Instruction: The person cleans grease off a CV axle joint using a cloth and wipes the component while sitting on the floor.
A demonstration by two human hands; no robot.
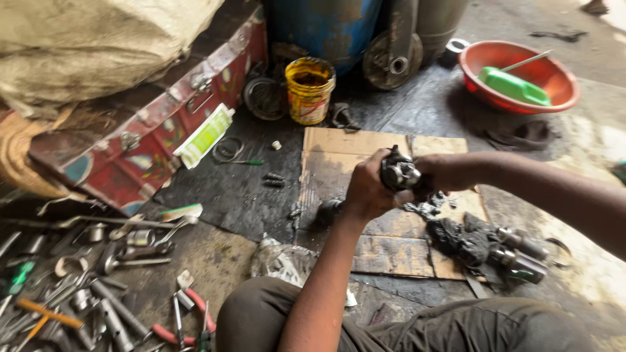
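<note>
Gripping a greasy metal part point(399, 173) between left hand point(366, 189) and right hand point(438, 172), both wrapped tight, above the cardboard point(391, 251), oily rags point(464, 240) at five o'clock.

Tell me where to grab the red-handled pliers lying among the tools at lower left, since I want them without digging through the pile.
Grip the red-handled pliers by the two red handles, coming from above on the side nearest the person's knee. The handles lie flat and splayed at the edge of the tool pile, with bare floor between them, while the jaw end points into the clutter of sockets and wrenches.
</note>
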